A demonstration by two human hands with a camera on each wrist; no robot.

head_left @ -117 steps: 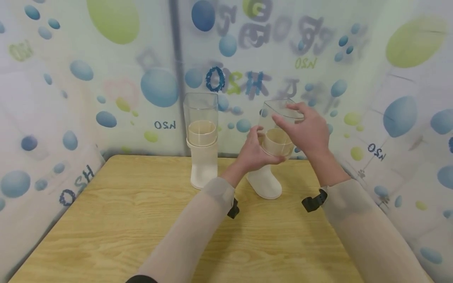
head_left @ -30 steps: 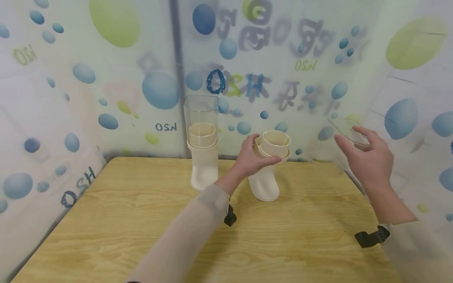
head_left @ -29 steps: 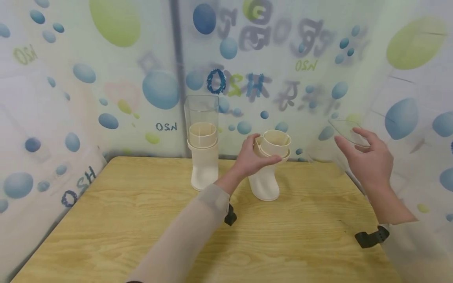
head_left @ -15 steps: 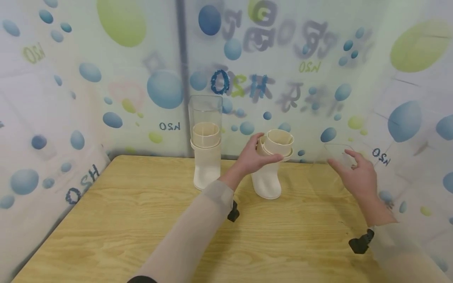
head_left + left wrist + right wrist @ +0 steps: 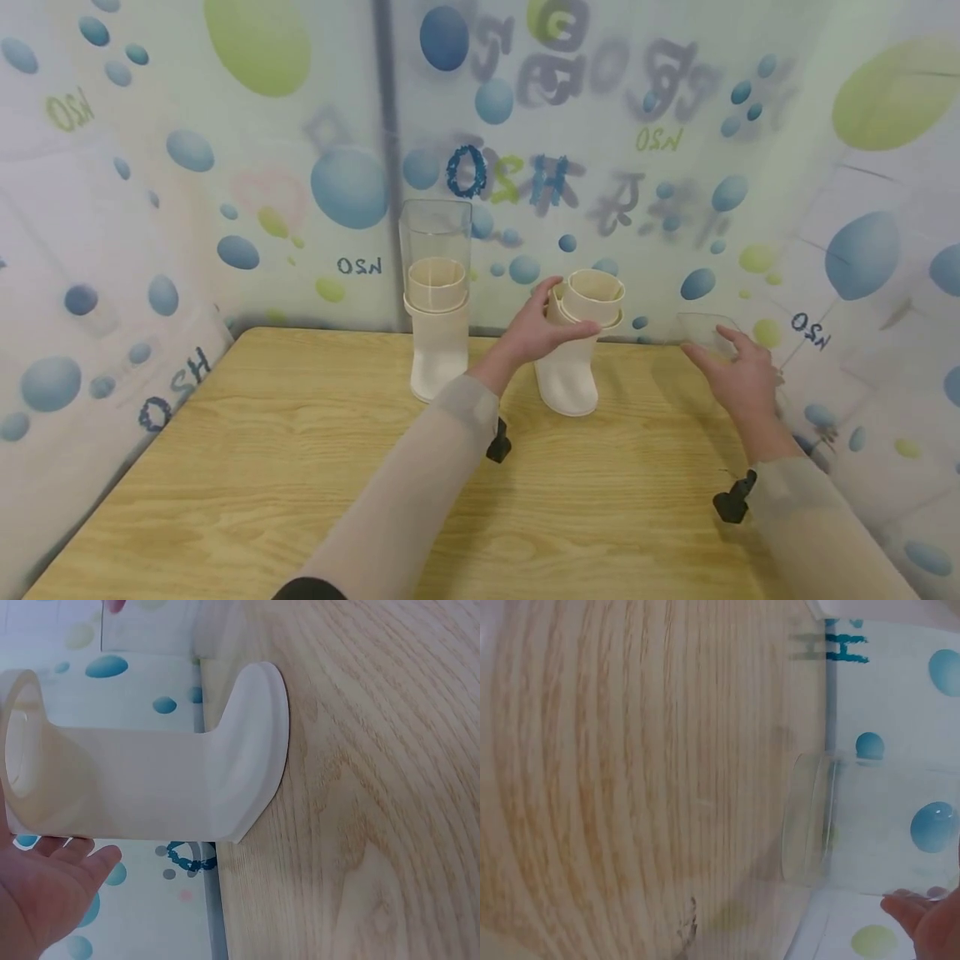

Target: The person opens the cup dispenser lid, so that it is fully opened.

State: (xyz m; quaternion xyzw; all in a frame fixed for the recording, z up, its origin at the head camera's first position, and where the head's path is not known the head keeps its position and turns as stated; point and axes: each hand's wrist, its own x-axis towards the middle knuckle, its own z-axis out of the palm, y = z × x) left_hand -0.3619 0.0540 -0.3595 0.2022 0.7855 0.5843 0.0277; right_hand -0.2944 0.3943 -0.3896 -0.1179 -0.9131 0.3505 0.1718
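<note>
My left hand (image 5: 536, 329) grips the upper part of a cream dispenser stand (image 5: 567, 379), its thumb lying across the front below the raised ring. The stand is upright on the wooden table, its curved foot showing in the left wrist view. At the right rear of the table, my right hand (image 5: 738, 375) holds a clear see-through container (image 5: 877, 817) by its side. The container's lower end is close over the tabletop near the back edge. A matching dispenser (image 5: 438, 354) stands to the left, with a clear container (image 5: 437, 221) on top of it.
The wooden table (image 5: 300, 467) reaches back to a pale curtain (image 5: 352, 287) printed with blue and green drops, which also closes off both sides. A dark mark (image 5: 690, 922) shows on the tabletop in the right wrist view.
My right hand has lifted the clear container off the right stand, carried it to the right, then lowered it toward the table. My left hand keeps its grip on the stand.
</note>
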